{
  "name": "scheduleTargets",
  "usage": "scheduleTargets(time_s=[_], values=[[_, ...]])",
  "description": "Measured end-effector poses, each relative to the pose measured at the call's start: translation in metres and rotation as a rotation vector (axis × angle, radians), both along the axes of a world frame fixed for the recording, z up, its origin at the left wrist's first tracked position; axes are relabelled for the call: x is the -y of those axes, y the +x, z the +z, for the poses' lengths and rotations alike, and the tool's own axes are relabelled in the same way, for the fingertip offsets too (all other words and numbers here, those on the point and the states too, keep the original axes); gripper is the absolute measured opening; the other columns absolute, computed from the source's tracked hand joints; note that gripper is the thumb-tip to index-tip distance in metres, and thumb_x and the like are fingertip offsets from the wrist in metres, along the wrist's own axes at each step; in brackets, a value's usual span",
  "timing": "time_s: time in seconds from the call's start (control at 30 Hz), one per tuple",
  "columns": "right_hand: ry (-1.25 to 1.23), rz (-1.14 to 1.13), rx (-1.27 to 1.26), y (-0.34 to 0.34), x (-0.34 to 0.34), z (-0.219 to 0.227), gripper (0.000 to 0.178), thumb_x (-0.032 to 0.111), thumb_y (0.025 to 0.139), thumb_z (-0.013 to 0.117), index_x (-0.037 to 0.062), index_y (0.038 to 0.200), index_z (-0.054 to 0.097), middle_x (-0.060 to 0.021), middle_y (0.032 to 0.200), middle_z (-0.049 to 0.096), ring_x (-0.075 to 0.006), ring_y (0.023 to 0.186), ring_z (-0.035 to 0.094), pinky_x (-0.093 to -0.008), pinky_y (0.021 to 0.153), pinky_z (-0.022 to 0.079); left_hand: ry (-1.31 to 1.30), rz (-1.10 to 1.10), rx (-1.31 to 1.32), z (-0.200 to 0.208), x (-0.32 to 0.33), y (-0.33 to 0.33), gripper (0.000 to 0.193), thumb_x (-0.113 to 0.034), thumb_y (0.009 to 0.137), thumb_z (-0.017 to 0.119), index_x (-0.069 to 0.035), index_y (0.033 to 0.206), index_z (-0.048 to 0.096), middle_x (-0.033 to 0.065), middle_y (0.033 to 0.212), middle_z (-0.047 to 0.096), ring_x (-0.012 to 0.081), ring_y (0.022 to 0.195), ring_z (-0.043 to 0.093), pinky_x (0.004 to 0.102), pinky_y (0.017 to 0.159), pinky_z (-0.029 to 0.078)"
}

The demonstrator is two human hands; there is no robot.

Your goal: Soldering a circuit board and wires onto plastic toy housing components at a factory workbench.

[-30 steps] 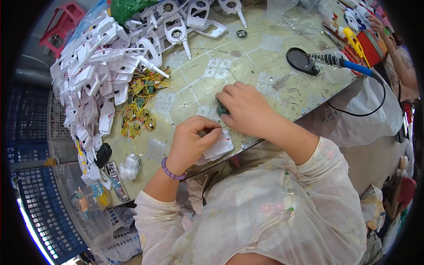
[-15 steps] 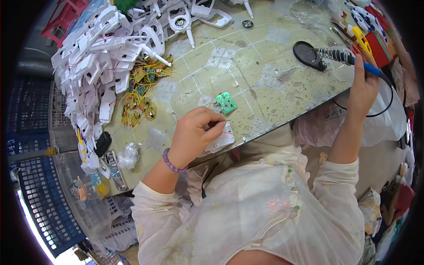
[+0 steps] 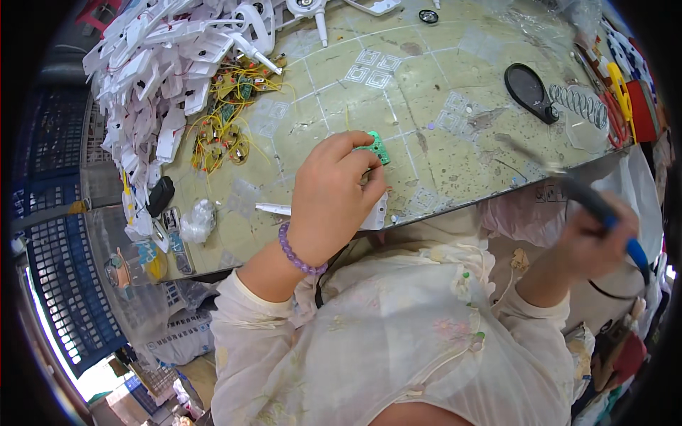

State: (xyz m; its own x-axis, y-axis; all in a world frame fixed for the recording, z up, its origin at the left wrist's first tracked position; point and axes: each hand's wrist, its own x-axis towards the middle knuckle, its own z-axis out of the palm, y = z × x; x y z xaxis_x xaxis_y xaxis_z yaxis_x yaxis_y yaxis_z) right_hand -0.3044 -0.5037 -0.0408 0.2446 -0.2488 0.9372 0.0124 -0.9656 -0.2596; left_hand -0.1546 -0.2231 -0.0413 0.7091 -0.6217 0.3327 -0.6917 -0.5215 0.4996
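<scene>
My left hand (image 3: pixel 334 186), with a purple bead bracelet at the wrist, is over the near edge of the table. Its fingers are bent and closed, one lying over the left side of a small green circuit board (image 3: pixel 381 149); what the fingertips pinch is hidden. Beneath this hand is a white plastic housing (image 3: pixel 375 219), mostly covered, its narrow end showing to the left. My right hand (image 3: pixel 600 238), blurred, grips a soldering iron (image 3: pixel 591 199) with a blue and black handle, its tip pointing left over the table's edge.
A coil-spring iron stand (image 3: pixel 579 105) with a round black base (image 3: pixel 526 89) stands at the right, near yellow-handled tools (image 3: pixel 620 92). White plastic housings (image 3: pixel 153 78) are heaped at the far left, beside wired yellow-green boards (image 3: pixel 226 138). A plastic bag ball (image 3: pixel 199 221) lies near left.
The soldering iron has come out of its spring stand and moved down and left in my right hand. My left fingers have shifted onto the circuit board's side. The view has shifted slightly.
</scene>
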Motion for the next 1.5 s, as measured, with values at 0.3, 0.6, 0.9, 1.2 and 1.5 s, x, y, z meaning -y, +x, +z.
scheduleTargets(time_s=[0.3, 0.6, 0.9, 1.2, 1.5], values=[[0.955, 0.955, -0.038, 0.044, -0.064, -0.038, 0.015, 0.016, 0.093, 0.051, 0.0020, 0.096, 0.048, -0.0076, 0.077, 0.050, -0.0146, 0.065, 0.044, -0.0285, 0.058, 0.035, 0.046, 0.013, 0.008, -0.008, 0.003, -0.002, 0.011, 0.001, 0.066, 0.070, -0.001, 0.074, 0.062, 0.0088, 0.090, 0.063, 0.0281, 0.087, 0.061, 0.0362, 0.073, 0.051], [0.851, 0.938, -0.179, 0.051, -0.067, -0.042, 0.021, 0.022, 0.095, 0.048, 0.0016, 0.092, 0.049, -0.0073, 0.069, 0.045, -0.0154, 0.059, 0.040, -0.0290, 0.055, 0.032, 0.047, 0.032, -0.035, -0.008, 0.003, 0.001, 0.012, 0.003, 0.066, 0.071, -0.001, 0.074, 0.063, 0.0090, 0.088, 0.064, 0.0293, 0.093, 0.063, 0.0375, 0.079, 0.050], [0.830, 1.023, -0.178, 0.051, -0.064, -0.047, 0.022, 0.020, 0.091, 0.058, -0.0002, 0.096, 0.052, -0.0097, 0.074, 0.054, -0.0165, 0.059, 0.047, -0.0293, 0.053, 0.037, 0.049, -0.007, -0.022, -0.010, 0.000, 0.003, 0.015, 0.002, 0.065, 0.071, -0.001, 0.077, 0.063, 0.0088, 0.089, 0.061, 0.0291, 0.094, 0.061, 0.0370, 0.076, 0.051], [0.816, 1.025, -0.222, 0.049, -0.063, -0.048, 0.020, 0.017, 0.090, 0.059, -0.0006, 0.097, 0.053, -0.0093, 0.075, 0.055, -0.0160, 0.060, 0.048, -0.0289, 0.053, 0.038, 0.066, -0.010, -0.024, -0.008, 0.000, 0.001, 0.017, 0.002, 0.064, 0.071, -0.001, 0.077, 0.062, 0.0097, 0.090, 0.061, 0.0301, 0.095, 0.061, 0.0376, 0.077, 0.051], [0.813, 1.010, -0.225, 0.050, -0.062, -0.047, 0.019, 0.016, 0.090, 0.058, -0.0009, 0.097, 0.053, -0.0098, 0.076, 0.056, -0.0158, 0.059, 0.048, -0.0285, 0.053, 0.037, 0.074, -0.009, -0.023, -0.007, 0.001, 0.001, 0.017, 0.003, 0.063, 0.070, -0.001, 0.077, 0.062, 0.0099, 0.089, 0.061, 0.0305, 0.095, 0.061, 0.0378, 0.077, 0.051]])
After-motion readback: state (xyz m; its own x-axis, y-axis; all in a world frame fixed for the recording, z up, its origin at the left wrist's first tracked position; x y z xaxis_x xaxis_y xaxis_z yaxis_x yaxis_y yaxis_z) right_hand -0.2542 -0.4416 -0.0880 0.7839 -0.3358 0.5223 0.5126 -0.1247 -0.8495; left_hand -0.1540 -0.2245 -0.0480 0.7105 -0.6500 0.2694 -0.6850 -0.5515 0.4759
